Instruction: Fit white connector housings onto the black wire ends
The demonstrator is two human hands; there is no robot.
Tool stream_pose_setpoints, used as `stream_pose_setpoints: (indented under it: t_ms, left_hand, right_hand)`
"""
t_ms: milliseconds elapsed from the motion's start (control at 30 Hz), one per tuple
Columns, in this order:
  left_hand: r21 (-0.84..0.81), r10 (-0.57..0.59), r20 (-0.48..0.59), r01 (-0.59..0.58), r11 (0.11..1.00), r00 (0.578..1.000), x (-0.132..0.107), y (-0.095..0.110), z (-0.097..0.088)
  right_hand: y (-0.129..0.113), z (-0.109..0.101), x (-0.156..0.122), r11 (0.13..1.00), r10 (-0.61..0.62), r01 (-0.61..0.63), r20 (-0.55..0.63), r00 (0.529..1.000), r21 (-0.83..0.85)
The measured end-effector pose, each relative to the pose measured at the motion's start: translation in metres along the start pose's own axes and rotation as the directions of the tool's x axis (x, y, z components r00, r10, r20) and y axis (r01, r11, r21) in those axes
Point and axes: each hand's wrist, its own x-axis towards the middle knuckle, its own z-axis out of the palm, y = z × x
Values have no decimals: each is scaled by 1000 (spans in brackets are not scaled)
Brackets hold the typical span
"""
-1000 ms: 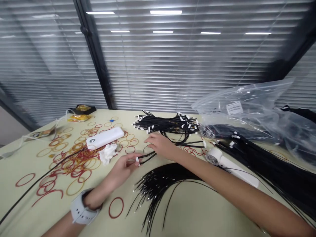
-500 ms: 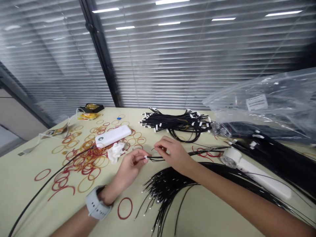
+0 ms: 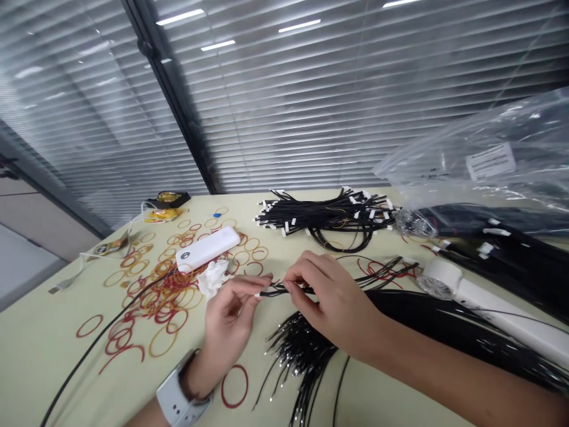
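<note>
From where I stand, both hands have risen off the pale green tabletop [image 3: 53, 338] since a second ago and drawn together. The left hand [image 3: 231, 314] pinches the white-tipped end of a small bundle of thin black wires [image 3: 274, 290]. The right hand [image 3: 331, 296], at its three o'clock, is closed on the same bundle. At six o'clock below fans a heap of black silver-tipped wires [image 3: 297, 350].

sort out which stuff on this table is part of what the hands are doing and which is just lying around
In hand: left hand, right hand, both pinching a few black wires; loose wire pile beneath; likely the bundled wires behind.
Lying about: power bank, tissue, fan, plastic bag, rubber bands, yellow wrappers.
</note>
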Motion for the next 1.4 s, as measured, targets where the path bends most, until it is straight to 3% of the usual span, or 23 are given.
stream_pose_setpoints:
  t_ms: [167, 300, 533, 767, 1100, 1267, 1400]
  left_hand:
    - [79, 194, -53, -190, 979, 980, -1, 3, -1]
    - [87, 286, -29, -282, 955, 958, 2, 7, -2]
    - [146, 333, -32, -325, 934, 942, 0, 10, -2]
    - [224, 387, -30, -371, 901, 922, -2, 10, -4]
    - [226, 436, -18, -421, 879, 900, -1, 16, -3]
    - [210, 481, -49, -462, 862, 875, -2, 11, -2]
    - [174, 443, -72, -426, 888, 893, -1, 9, -2]
  right_hand:
    - [-12, -3, -1, 1000, 2, -3, -25, 1000, -29]
    - [-18, -6, -1, 1000, 1, -1, -28, 1000, -29]
    - [-22, -10, -1, 999, 1, -4, -63, 998, -44]
    - [-27, -12, -1, 994, 91, -97, -108, 990, -52]
    - [-31, -18, 2, 987, 103, -113, -87, 991, -118]
    - [-36, -18, -1, 995, 96, -98, -52, 994, -29]
    - [-38, -20, 0, 996, 84, -82, -70, 994, 29]
